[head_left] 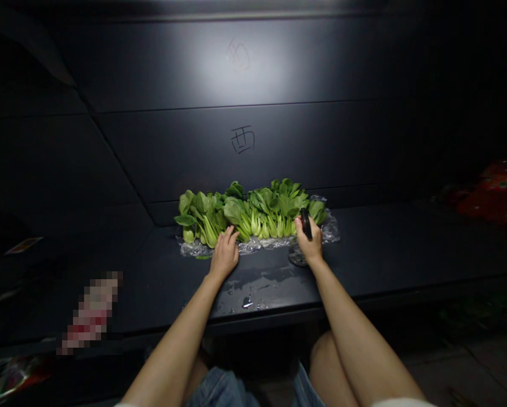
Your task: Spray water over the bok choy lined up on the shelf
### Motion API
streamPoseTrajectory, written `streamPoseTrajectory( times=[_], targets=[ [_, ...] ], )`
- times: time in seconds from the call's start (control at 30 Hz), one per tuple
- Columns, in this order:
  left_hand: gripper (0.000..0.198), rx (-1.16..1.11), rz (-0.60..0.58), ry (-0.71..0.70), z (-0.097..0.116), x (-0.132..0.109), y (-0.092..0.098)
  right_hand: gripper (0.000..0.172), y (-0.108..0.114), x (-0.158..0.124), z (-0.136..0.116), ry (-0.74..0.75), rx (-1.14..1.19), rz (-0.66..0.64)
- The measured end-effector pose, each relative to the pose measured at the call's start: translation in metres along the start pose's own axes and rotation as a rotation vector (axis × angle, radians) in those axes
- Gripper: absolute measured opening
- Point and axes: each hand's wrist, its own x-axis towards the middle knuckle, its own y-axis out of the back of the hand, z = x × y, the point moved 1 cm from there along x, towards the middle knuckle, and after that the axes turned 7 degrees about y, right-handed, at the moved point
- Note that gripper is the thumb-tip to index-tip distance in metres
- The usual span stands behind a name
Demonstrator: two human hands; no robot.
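Observation:
A long row of bok choy (245,212) lies side by side on crumpled clear plastic film (330,232), with green leaves to the back and pale stems to the front. My left hand (224,254) rests on the stems near the row's middle, fingers apart. My right hand (309,240) is at the row's right part and grips a small black handled object (306,222), its lower part hidden in my fingers. Beneath that hand, partly covered, sits a round transparent item (297,255).
The dark table (160,271) has water drops and wet streaks (248,299) near its front edge. A dark wall (242,139) with a hand-drawn character rises behind it. A pixelated bottle-like object (91,312) lies at the left, and red fabric (490,195) shows at the right.

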Motion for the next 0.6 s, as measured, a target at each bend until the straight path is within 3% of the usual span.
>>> streamPoseTrajectory(
  times=[0.6],
  targets=[
    [0.046,-0.010,0.012,0.010,-0.001,-0.001,-0.003,0.043,0.010,-0.003,0.002,-0.023,-0.060,0.006]
  ],
)
